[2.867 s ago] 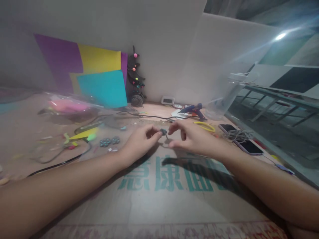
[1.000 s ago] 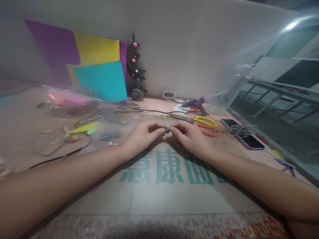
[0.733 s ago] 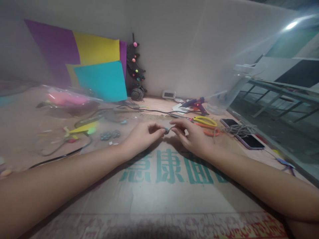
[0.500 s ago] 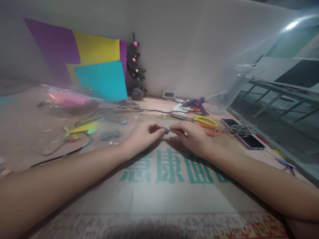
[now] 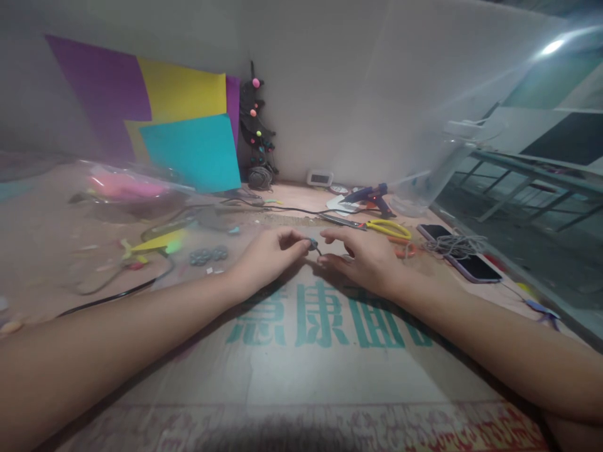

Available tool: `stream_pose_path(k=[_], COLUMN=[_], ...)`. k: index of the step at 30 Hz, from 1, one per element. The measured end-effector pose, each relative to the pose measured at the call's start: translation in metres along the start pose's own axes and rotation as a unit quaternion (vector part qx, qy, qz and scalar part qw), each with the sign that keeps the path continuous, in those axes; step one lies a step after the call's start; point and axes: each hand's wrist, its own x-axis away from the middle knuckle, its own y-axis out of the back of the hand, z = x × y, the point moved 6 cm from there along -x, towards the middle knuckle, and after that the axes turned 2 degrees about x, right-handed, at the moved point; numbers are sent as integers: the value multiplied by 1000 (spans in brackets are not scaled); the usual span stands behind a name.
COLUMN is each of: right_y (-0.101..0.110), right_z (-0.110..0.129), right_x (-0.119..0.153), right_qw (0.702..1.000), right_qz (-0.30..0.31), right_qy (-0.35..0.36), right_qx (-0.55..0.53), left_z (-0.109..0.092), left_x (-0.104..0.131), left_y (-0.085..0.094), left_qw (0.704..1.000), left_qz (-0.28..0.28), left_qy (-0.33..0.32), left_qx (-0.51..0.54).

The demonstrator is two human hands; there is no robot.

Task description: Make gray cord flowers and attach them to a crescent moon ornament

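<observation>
You are pinching a small dark teal piece [image 5: 313, 243] between thumb and forefinger of your left hand [image 5: 269, 256], the nearer one, with the piece sitting between both hands. Its thin tail [image 5: 319, 252] is slanting rightward and toward you, to the thumb of your right hand [image 5: 365, 256]; that thumb and forefinger are standing apart, tail contact unclear.

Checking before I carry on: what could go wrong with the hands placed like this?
The small dark piece might slip from the left hand, which pinches it. The right hand could knock the scissors lying partly behind it. The glue gun shows a red light, so it may be hot.
</observation>
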Motion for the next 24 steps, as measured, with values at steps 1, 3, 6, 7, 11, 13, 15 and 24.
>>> stream_pose_path(k=[1, 3, 6, 7, 11, 13, 15, 24], right_y=[0, -3, -15, -20, -31, -30, -24, -5], right_z=[0, 0, 1, 2, 9, 9, 6, 4], right_x=[-1, -3, -2, -1, 3, 3, 1, -2], right_qw=[1000, 991, 932, 903, 838, 848, 894, 995], right_qz=[2, 14, 58, 74, 135, 135, 99, -29], right_qy=[-24, -94, -223, -258, -321, -309, -261, -41], right_qx=[-19, -96, -281, -336, -420, -410, -351, -81], left_z=[0, -2, -4, -4, -2, -2, -2, -5], left_x=[0, 0, 0, 0, -1, 0, 0, 0], left_y=[1, 3, 7, 7, 8, 7, 6, 6], left_qw=[1000, 1000, 999, 999, 998, 999, 999, 998], left_qz=[-6, -22, -40, -43, -45, -43, -41, -37], left_qy=[0, -4, -16, -18, -17, -16, -15, -38], left_qx=[1, -5, -18, -22, -28, -27, -23, -38])
